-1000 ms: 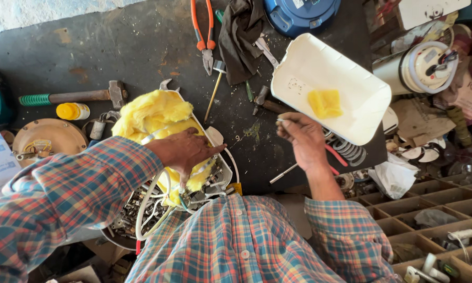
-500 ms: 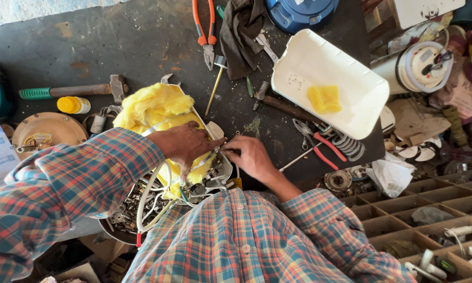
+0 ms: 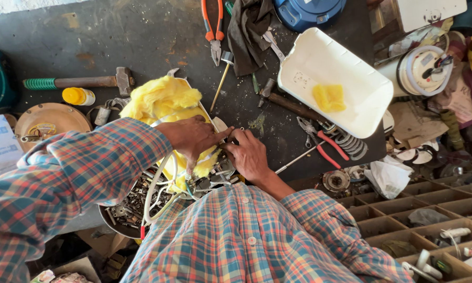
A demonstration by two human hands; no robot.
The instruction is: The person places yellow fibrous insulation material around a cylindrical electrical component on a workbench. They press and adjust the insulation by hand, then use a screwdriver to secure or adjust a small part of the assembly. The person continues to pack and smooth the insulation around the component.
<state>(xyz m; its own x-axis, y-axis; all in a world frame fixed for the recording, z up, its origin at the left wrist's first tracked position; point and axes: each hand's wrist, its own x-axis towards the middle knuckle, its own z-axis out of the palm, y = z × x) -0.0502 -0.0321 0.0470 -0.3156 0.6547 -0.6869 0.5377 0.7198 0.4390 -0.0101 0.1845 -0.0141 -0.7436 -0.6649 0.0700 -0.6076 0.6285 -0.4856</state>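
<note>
Two hands, both on one thing. The left hand (image 3: 194, 137) lies palm-down on the yellow insulation wad (image 3: 162, 105), fingers spread flat and pressing, not curled round anything. The right hand (image 3: 250, 156) sits just beside it, fingers bent and pinched at a small metal part at the wad's right edge (what exactly it grips is too small to tell). The fingertips of both hands nearly meet.

The wad lies in a round white-rimmed appliance casing (image 3: 215, 124) at the near edge of the dark workbench (image 3: 141, 36), directly in front of the person. Its long axis runs from upper left down to lower right, the fluffy end pointing away from the person toward the hammers. White wires (image 3: 154, 189) loop out of its lower side, at least three strands, over a bowl of screws and bits (image 3: 121, 216).

Counts: two hammers, one with a green grip (image 3: 78, 82) lying left-right, and one dark-handled (image 3: 291, 105) running diagonally. Two pliers: orange-handled (image 3: 212, 26) pointing toward the person, red-handled (image 3: 325, 144) by the tray. One white foam tray (image 3: 351, 73) with one yellow scrap (image 3: 329, 97) in it. One dark rag (image 3: 248, 29). One blue lid (image 3: 309, 11). One yellow bottle (image 3: 78, 96). One tan round plate (image 3: 50, 121) at left. Wooden compartment trays (image 3: 403, 209) at lower right (count unclear).
</note>
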